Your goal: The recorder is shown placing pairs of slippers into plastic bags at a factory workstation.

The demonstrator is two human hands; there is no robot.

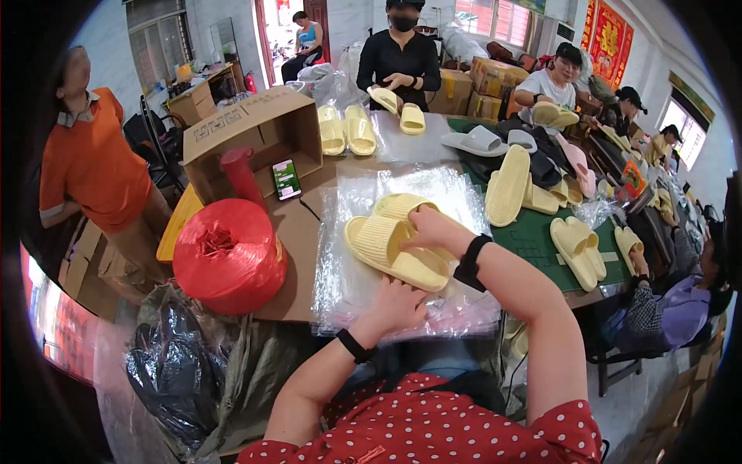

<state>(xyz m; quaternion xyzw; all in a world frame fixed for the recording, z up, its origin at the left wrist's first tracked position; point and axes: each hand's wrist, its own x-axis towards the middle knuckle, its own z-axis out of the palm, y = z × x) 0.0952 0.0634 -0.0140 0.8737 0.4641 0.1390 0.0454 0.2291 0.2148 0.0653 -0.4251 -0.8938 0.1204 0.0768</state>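
A pair of pale yellow slippers (376, 241) with ribbed straps lies on a stack of clear plastic bags (332, 288) in front of me. My right hand (434, 230) reaches over from the right and grips the nearer slipper by its strap, thumb and fingers around the strap's edge. My left hand (396, 306) rests on the bags just below that slipper's near side, fingers stretched out toward its sole. The farther slipper lies partly behind the nearer one. Both my wrists carry black bands.
Left of the bags stand a big red roll of plastic twine (229, 255), a red bottle (243, 178), a phone (286, 180) and an open cardboard box (255, 147). More slippers (507, 185) lie on a green mat (541, 246) at right. Several co-workers sit or stand around; one across holds slippers.
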